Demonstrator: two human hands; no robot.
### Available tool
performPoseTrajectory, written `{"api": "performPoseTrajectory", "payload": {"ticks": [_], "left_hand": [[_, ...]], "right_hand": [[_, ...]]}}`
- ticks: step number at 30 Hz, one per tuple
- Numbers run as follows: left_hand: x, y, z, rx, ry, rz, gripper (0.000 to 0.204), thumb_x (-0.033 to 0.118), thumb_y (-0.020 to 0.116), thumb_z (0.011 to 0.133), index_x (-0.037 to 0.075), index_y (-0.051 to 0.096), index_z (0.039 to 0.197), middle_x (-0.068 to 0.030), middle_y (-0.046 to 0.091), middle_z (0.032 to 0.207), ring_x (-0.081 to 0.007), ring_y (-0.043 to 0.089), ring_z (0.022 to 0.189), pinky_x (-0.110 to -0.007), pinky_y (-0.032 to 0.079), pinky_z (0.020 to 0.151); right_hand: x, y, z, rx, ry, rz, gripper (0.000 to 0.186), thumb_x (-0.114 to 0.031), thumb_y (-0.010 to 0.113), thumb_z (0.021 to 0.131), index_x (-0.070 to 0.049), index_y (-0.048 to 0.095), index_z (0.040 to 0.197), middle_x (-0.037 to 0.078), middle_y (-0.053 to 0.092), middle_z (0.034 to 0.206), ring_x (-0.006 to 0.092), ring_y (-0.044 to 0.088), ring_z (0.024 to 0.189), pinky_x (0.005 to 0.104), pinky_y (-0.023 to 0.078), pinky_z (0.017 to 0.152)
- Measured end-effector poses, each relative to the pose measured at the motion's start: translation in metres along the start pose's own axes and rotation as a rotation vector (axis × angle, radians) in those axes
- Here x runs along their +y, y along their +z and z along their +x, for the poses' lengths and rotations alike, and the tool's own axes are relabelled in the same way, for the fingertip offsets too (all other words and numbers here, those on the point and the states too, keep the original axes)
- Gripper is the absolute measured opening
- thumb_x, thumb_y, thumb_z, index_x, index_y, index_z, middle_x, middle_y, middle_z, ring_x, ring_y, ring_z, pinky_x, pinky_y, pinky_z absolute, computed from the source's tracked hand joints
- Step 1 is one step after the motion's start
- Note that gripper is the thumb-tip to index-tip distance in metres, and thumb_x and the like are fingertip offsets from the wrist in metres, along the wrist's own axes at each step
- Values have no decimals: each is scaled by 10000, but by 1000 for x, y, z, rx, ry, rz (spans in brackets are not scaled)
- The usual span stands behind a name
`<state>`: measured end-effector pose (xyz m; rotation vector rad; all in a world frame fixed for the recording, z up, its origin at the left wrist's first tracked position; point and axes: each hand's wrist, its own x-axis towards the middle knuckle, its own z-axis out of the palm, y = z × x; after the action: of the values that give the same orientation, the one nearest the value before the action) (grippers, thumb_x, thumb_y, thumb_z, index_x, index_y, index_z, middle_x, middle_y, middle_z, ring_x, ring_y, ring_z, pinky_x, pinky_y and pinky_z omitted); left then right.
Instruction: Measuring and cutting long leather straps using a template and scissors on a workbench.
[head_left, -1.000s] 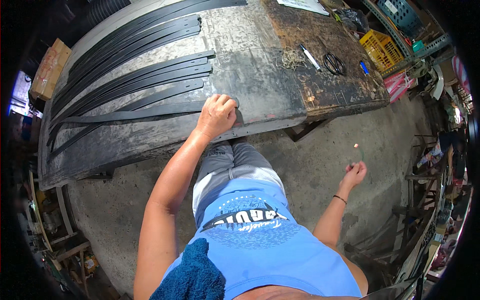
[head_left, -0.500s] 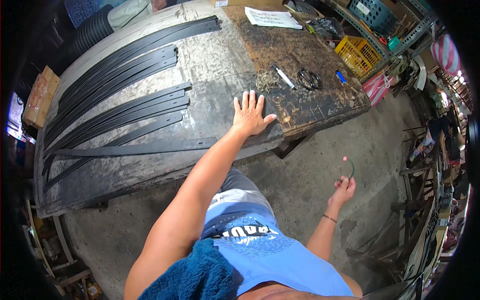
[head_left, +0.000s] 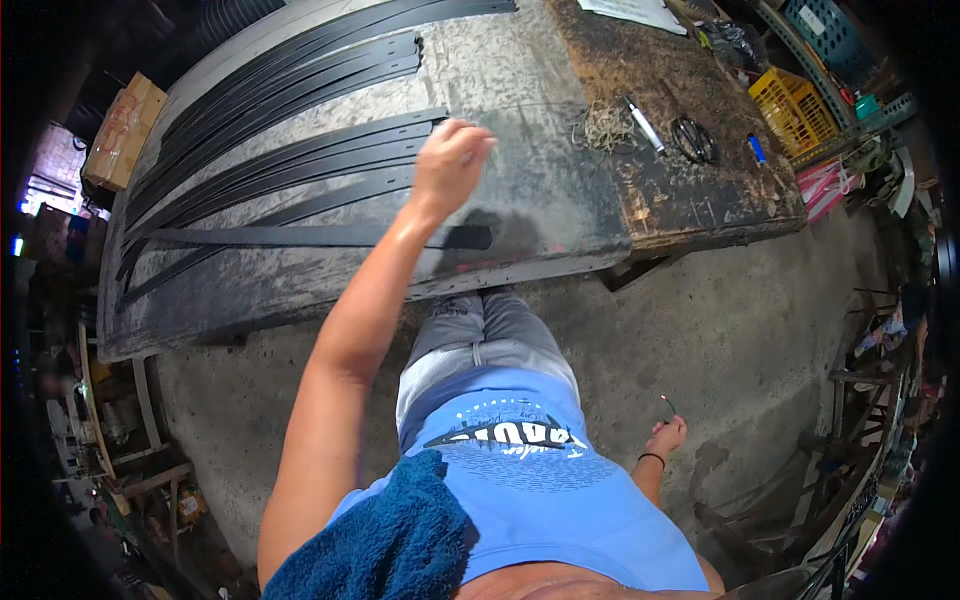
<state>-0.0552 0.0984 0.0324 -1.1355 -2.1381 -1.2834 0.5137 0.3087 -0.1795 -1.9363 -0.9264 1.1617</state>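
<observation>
My left hand is raised above the table with its fingers curled in, slightly blurred, and I see nothing in them. It overlaps the ends of several flat black straps with small holes near their ends. One more black strap lies crosswise below them, under my forearm. Low at my right side, my right hand is closed round a thin dark curved strip with a small pinkish tip. Its exact kind is too small to tell.
The worn table has a darker wooden end at right. There lie tangled string, a white pen, black-handled scissors and a blue marker. A yellow crate stands beyond; a cardboard box sits at far left.
My left hand has lifted off the tabletop, moved left toward the strap ends and curled its fingers. My right hand has dropped lower and closer to my body, still holding the thin strip.
</observation>
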Motion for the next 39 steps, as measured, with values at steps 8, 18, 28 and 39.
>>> {"api": "performPoseTrajectory", "payload": {"ticks": [8,18,28,39], "left_hand": [[29,-48,-92,-165,25,7,121,105,733,799,70,694,908,-75,635,904,-258,605,799,-364,500,688],[21,-18,-88,-229,90,218,90,133,723,772,140,726,862,-31,625,843,-248,601,822,-375,496,741],[16,-13,-94,-116,85,222,111,26,665,702,86,617,782,-49,640,841,-284,613,760,-381,510,679],[17,-12,-93,-97,91,255,106,23,660,701,71,584,759,-61,623,818,-285,601,741,-386,498,665]], "right_hand": [[-55,43,2,7,-184,199,243,-183,528,951,-20,578,1123,77,619,889,142,568,726,258,463,616],[-237,166,-131,-561,-705,538,447,-80,600,934,14,401,1323,100,657,923,132,632,744,262,561,685],[-204,287,-261,-1152,-730,468,113,-120,635,930,-11,616,902,52,638,878,89,610,700,240,485,615],[-187,286,-277,-1096,-1239,162,79,-48,682,813,5,629,791,68,593,996,90,558,656,243,461,560]]}}
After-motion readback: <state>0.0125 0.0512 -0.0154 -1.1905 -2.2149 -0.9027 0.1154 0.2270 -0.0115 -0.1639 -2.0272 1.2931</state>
